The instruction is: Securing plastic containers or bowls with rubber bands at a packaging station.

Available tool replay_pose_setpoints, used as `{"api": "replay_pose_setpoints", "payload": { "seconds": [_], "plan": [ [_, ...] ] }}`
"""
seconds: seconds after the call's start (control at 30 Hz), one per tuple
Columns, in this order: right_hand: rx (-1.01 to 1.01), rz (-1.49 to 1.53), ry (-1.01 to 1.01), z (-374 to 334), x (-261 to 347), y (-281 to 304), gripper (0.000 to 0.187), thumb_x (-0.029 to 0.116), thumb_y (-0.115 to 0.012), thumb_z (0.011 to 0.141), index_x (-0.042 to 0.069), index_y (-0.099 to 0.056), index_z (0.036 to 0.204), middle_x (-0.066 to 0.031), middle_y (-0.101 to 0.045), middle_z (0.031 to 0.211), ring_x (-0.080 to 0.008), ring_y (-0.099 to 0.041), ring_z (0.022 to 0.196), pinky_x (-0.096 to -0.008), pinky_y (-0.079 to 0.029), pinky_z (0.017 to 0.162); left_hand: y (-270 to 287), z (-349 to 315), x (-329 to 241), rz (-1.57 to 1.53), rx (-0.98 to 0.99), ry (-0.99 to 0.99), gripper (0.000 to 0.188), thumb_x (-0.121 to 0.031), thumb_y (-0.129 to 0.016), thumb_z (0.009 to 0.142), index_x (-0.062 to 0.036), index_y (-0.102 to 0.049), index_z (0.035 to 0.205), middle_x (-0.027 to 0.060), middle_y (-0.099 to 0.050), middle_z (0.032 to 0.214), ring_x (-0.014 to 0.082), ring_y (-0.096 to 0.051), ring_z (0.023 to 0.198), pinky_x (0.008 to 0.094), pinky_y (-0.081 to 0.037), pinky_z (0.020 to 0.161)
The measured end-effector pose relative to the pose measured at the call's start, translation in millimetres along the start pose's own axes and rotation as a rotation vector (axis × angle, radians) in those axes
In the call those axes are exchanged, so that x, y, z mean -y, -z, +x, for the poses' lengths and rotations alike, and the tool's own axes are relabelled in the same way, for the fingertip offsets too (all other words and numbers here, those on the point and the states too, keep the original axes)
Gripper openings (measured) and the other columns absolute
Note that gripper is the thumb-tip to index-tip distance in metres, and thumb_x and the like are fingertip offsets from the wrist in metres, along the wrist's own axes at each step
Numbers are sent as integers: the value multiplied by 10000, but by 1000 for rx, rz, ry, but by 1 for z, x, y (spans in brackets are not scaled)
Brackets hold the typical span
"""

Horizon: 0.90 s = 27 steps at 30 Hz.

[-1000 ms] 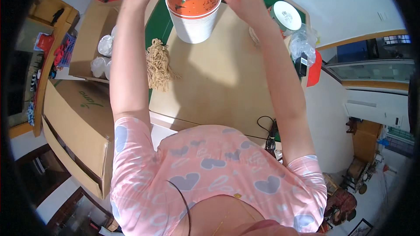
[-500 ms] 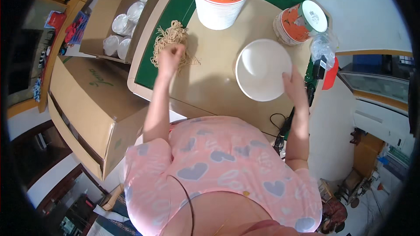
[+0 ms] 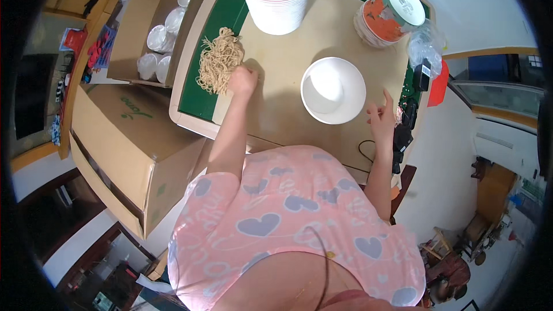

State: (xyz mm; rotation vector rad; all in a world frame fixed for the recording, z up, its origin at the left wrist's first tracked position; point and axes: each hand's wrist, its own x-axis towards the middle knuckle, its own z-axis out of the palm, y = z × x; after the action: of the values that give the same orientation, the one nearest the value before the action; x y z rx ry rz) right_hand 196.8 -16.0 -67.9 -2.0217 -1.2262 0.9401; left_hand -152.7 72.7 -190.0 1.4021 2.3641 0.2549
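Observation:
A white round paper bucket [image 3: 322,98] stands upright on the table, its mouth facing up and nothing seen inside. Just off its right side is my right hand [image 3: 380,118], fingers apart and holding nothing. My left hand [image 3: 242,80] is closed at the lower right edge of a loose pile of beige strings [image 3: 221,60]. Whatever its fingers may hold is hidden. At the table's far side rises a tall stack of nested buckets [image 3: 273,8], white below with an orange printed one on top.
Far right sits a shorter stack of orange printed buckets [image 3: 377,26], with a clear plastic bag [image 3: 426,49] beside it. Black adapters and cables [image 3: 403,138] line the right edge. To the left are an open carton [image 3: 129,52] of wrapped white goods and a large cardboard box [image 3: 115,138].
My right hand has let go of the bucket, which now stands upright rather than tilted. My left hand has shifted from over the strings to their right edge.

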Motion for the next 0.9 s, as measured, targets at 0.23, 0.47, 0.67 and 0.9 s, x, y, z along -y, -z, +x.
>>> {"api": "replay_pose_setpoints", "payload": {
  "seconds": [0.23,0.47,0.67,0.9],
  "plan": [
    [-28,-89,157,-46,0,29,301,88,-531,885,55,-533,1184,-49,-578,767,-101,-525,650,-236,-448,602,47,-44,11,-1184,73,-161,132,-143,-571,869,-31,-616,816,55,-638,758,126,-574,718,274,-441,757],
    [621,639,-78,-90,31,-40,269,188,-492,929,-13,-597,1073,-70,-619,1008,-120,-566,918,-270,-452,814,99,-172,-39,-1088,668,-562,37,-19,-584,853,-48,-580,876,-1,-583,792,61,-520,675,191,-404,563],
    [519,1017,-347,-92,34,-60,183,166,-468,926,20,-577,936,-69,-597,882,-152,-578,837,-269,-464,783,91,-202,-52,-692,585,-575,78,-52,-663,787,-24,-629,852,31,-585,647,55,-494,551,220,-406,511],
    [317,1463,-265,-72,7,-20,170,206,-457,946,59,-532,907,7,-439,637,-92,-418,577,-238,-368,569,78,-187,-16,-272,691,-644,95,-120,-618,765,-29,-600,786,132,-608,760,316,-578,662,391,-453,586]
  ]
}}
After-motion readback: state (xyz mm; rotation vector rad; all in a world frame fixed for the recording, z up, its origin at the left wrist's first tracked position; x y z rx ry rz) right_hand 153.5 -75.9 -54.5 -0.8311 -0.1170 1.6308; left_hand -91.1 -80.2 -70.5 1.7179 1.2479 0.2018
